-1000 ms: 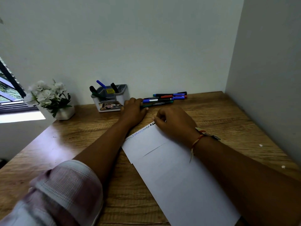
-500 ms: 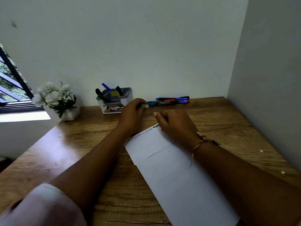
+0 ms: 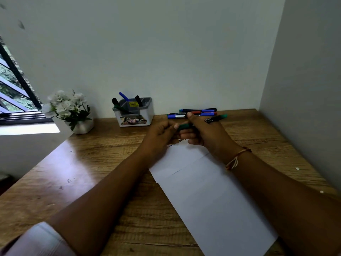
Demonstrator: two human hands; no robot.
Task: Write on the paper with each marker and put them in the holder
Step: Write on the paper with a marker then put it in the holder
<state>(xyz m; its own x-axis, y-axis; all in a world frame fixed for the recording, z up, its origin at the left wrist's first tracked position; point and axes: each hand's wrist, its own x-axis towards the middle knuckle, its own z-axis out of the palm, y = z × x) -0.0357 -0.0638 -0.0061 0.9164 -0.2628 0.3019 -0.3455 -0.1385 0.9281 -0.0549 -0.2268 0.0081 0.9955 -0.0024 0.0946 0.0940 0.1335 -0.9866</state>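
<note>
Stored markers (image 3: 124, 96) in holder (image 3: 145, 115) — loose markers (image 3: 203, 112) lie waiting on worktop (image 3: 92, 172); left grip (image 3: 162, 133) and right grip (image 3: 206, 133) both clasp the green marker (image 3: 184, 126).

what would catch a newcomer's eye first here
Both hands meet over the desk: the left hand pinches one end of a green marker while the right hand grips its barrel, just above the white paper. Behind them, loose markers lie along the desk's back edge beside a white-and-grey holder with a few inside.
</note>
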